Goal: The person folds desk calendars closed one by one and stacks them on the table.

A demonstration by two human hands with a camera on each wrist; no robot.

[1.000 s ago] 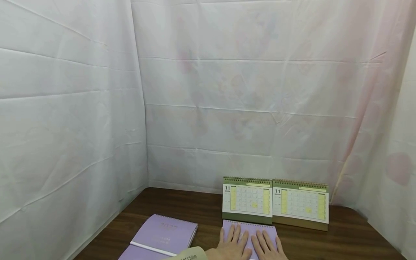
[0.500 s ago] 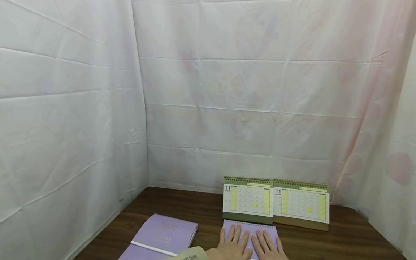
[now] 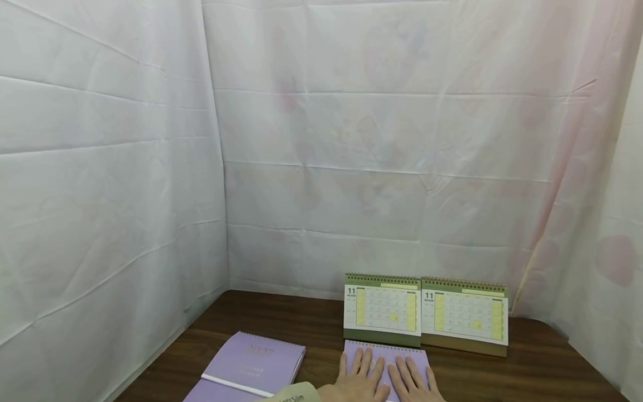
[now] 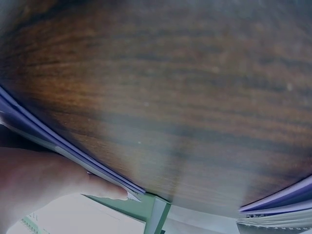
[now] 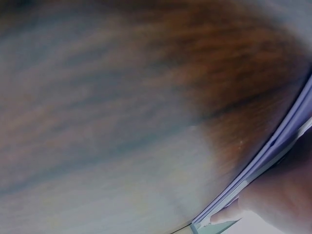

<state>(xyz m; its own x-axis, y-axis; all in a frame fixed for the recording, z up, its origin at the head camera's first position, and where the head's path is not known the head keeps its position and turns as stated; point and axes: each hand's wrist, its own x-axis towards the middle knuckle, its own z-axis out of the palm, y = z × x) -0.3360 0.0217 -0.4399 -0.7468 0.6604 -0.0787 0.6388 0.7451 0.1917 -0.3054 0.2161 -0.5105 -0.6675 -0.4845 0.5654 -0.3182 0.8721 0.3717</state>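
Observation:
A purple spiral-bound desk calendar (image 3: 384,353) lies flat at the front of the table in the head view. Both hands rest on its cover, side by side. My left hand (image 3: 358,381) has its fingers straight and spread over the left half. Likewise straight, the fingers of my right hand (image 3: 413,382) cover the right half. The wrist views catch the calendar's stacked purple edge, with a thumb of the left hand (image 4: 53,178) and part of the right hand (image 5: 278,197) lying along it. Much of the cover is hidden under the hands.
Two green desk calendars, a left one (image 3: 382,310) and a right one (image 3: 464,315), stand upright right behind the purple one. Another purple calendar (image 3: 256,360), marked 2027 with a white band across it, lies left on the dark wooden table (image 3: 281,312). White curtains (image 3: 321,139) enclose the table.

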